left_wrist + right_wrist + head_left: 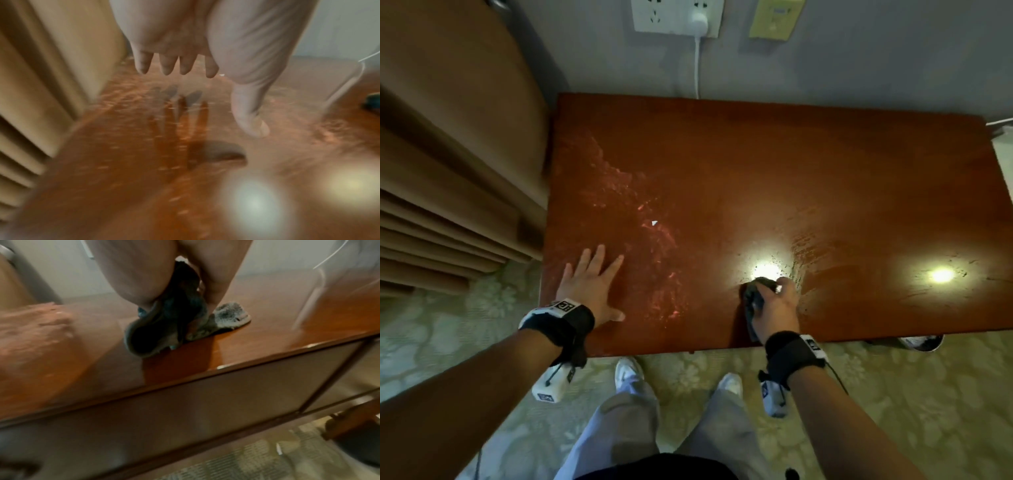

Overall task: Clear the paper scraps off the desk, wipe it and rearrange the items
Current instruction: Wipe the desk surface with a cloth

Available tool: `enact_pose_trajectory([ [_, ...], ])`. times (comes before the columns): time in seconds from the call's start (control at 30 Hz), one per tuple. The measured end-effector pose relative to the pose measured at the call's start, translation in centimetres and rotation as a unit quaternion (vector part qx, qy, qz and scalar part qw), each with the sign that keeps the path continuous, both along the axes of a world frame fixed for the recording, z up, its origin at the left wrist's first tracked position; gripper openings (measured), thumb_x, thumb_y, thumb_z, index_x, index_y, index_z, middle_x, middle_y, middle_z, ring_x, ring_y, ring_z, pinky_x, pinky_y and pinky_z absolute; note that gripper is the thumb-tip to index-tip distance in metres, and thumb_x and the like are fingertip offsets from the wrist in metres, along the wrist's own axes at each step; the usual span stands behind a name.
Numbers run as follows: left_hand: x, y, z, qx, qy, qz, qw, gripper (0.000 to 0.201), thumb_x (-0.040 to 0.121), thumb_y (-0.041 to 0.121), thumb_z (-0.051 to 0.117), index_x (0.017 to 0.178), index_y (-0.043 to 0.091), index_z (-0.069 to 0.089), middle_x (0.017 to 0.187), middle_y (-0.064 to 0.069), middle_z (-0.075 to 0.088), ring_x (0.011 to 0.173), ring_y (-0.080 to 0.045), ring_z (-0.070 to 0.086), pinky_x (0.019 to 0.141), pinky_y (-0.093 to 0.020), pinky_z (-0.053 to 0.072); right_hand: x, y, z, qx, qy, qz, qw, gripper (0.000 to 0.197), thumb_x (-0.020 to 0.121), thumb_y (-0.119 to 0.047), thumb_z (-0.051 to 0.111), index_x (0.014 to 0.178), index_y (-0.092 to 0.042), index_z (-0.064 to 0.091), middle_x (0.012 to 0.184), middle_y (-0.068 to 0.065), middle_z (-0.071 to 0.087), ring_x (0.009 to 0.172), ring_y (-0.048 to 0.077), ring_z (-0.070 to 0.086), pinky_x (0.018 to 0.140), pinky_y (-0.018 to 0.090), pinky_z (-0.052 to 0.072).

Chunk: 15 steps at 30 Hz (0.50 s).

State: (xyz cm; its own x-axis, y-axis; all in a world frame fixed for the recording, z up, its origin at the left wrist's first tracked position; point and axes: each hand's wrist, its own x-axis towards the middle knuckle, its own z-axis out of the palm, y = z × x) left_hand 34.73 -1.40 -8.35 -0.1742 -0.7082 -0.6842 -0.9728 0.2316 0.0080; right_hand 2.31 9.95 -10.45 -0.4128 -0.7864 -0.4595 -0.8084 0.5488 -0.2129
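Counter (774, 164) of reddish-brown wood fills the middle of the head view. Its far edge stands against a grey wall (859, 61) and its near edge over a pale patterned carpet (893, 394). A tan curtain (448, 171) hangs in folds just beside its left end. A whitish smeared patch (619, 192) runs across the left half of the top, and two bright lamp glares (941, 275) shine off the right half near the front.

The left hand (589, 287) is spread wide over the front left part of the counter, fingers straight and apart, holding nothing. The wrist view is too blurred to tell whether the palm touches the wood. The right hand (779, 308) is curled around a dark cloth (753, 298), which it presses to the counter close to the front edge, right at the nearer glare. A paler corner of the cloth lies flat on the wood.

On the wall a white socket plate (654, 15) carries a white plug (700, 22), and its cable (697, 68) drops behind the counter.

One small white paper scrap (654, 223) lies in the smeared patch, beyond the left fingertips and well apart from the cloth.
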Motion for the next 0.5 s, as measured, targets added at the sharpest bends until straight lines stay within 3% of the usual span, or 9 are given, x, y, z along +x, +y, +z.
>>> enact_pose_trajectory([
  [0.07,3.2,-0.2,0.1,0.016,-0.034,0.009,0.999,0.130,0.066,0.067,0.077,0.154,0.036,-0.013,0.161,-0.004,-0.025,0.150,-0.028,-0.015,0.121,-0.050,0.003,-0.2,-0.4,0.1,0.009,0.027,-0.007,1.000,0.046,0.089,-0.011,0.063,0.134,-0.016,0.054,0.151,0.008,0.017,0.133,0.036,0.024,0.109,0.043,0.038],
  [0.13,5.4,0.1,-0.3,0.048,-0.049,0.016,0.997,0.138,0.061,0.068,0.079,0.153,0.034,-0.018,0.160,-0.006,-0.029,0.150,-0.030,-0.017,0.120,-0.051,0.003,0.6,-0.8,0.2,0.026,0.052,0.017,0.998,0.046,0.090,-0.016,0.059,0.135,-0.013,0.051,0.149,0.006,0.023,0.125,0.037,0.029,0.106,0.040,0.038],
  [0.27,6.5,1.1,-1.5,0.057,-0.041,0.003,0.998,0.146,0.059,0.066,0.082,0.151,0.031,-0.025,0.156,-0.009,-0.036,0.148,-0.034,-0.020,0.122,-0.048,0.004,3.7,-1.3,0.4,0.055,0.045,0.022,0.997,0.052,0.092,-0.023,0.054,0.141,-0.012,0.043,0.148,0.005,0.026,0.123,0.036,0.029,0.104,0.036,0.037],
  [0.33,6.4,1.1,-1.9,0.054,-0.034,0.008,0.998,0.147,0.059,0.064,0.083,0.150,0.031,-0.027,0.155,-0.010,-0.038,0.147,-0.035,-0.022,0.123,-0.047,0.005,6.1,-1.4,0.3,0.058,0.038,0.043,0.997,0.058,0.091,-0.025,0.053,0.146,-0.014,0.038,0.149,0.005,0.025,0.126,0.036,0.029,0.107,0.037,0.037],
  [0.5,6.6,0.9,-2.2,0.074,-0.026,0.014,0.997,0.145,0.062,0.059,0.084,0.149,0.032,-0.029,0.152,-0.008,-0.043,0.146,-0.035,-0.026,0.123,-0.049,0.006,13.4,-1.6,0.6,0.045,-0.039,0.092,0.994,0.073,0.087,-0.013,0.061,0.151,-0.030,0.029,0.147,0.001,0.030,0.130,0.033,0.029,0.108,0.040,0.038],
])
